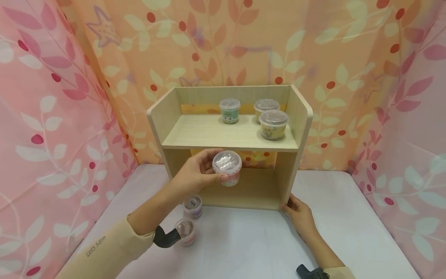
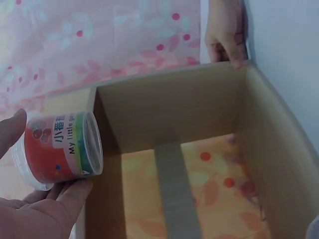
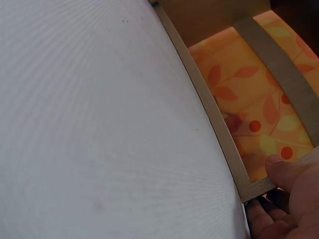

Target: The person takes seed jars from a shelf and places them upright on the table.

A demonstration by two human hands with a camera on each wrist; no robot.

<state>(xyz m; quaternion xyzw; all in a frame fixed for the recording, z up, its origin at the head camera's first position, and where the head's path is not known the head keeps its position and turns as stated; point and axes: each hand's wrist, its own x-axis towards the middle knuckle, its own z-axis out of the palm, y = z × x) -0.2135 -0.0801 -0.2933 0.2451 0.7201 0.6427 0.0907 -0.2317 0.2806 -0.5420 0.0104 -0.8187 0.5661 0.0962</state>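
Note:
My left hand (image 1: 195, 172) grips a small clear-lidded plastic tub (image 1: 228, 170) in front of the wooden shelf's lower opening. In the left wrist view, the tub (image 2: 62, 147) has a red label with tomatoes and the words "My little". Thumb and fingers lie on opposite sides of it. Down at the bottom right corner of the two-tier wooden shelf (image 1: 237, 197), my right hand (image 1: 299, 215) pinches the side panel. The right wrist view has the right hand's thumb (image 3: 281, 172) on the panel's inner side, its fingers curled outside.
On the upper tier stand a green-labelled tub (image 1: 230, 112) and two yellow-labelled tubs (image 1: 273, 126) near the right wall. Two more tubs, one purplish (image 1: 193, 207) and one pinkish (image 1: 186, 232), stand on the white table (image 1: 244, 244) at front left. Patterned curtains (image 1: 223, 42) surround the table.

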